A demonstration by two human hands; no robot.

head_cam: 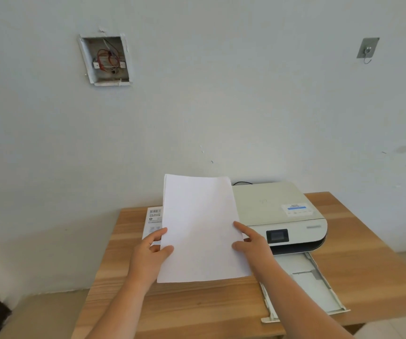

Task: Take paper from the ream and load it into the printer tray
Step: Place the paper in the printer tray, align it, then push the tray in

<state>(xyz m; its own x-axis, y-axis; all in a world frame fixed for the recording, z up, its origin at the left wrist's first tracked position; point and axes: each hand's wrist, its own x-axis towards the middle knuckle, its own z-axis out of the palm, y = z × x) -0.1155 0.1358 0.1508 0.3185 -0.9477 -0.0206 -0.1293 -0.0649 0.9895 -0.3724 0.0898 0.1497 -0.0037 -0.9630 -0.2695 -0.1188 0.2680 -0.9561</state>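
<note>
A stack of white paper (200, 226) is held up above the wooden table, tilted toward me. My left hand (151, 255) grips its left edge, thumb on top. My right hand (252, 245) holds the right edge with thumb and forefinger on the sheet. Behind the stack lies the ream (153, 220), a white wrapper with a barcode label, mostly hidden by the paper. To the right stands a white printer (280, 216) with a small dark screen. Its paper tray (312, 287) is pulled out toward me and looks empty.
The wooden table (197, 304) stands against a pale wall. A black cable runs behind the printer. An open wall box with red wires (105, 59) is at upper left, and a metal hook plate (368, 48) at upper right.
</note>
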